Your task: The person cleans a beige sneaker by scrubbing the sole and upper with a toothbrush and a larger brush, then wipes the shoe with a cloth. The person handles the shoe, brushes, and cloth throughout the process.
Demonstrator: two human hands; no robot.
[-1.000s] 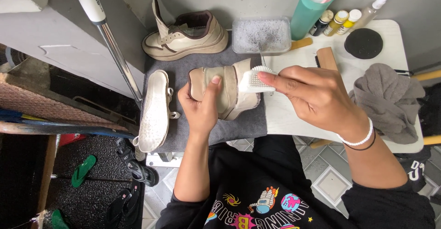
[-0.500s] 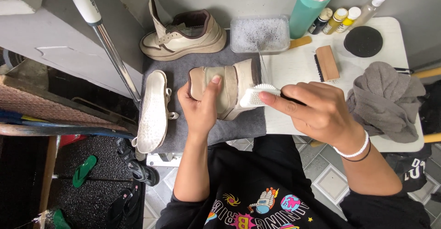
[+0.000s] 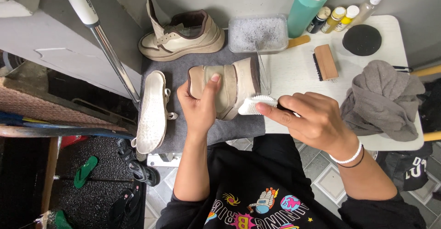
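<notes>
Left hand (image 3: 198,109) grips beige shoe (image 3: 225,87), long axis left-right; right hand (image 3: 308,118) grips white brush (image 3: 258,104)

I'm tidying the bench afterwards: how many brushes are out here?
2. A white brush is in the right hand, against the beige shoe that the left hand holds. A wooden-backed brush lies on the white table. Others may be hidden.

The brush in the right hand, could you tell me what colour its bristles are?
White bristles, seen in the head view.
</notes>
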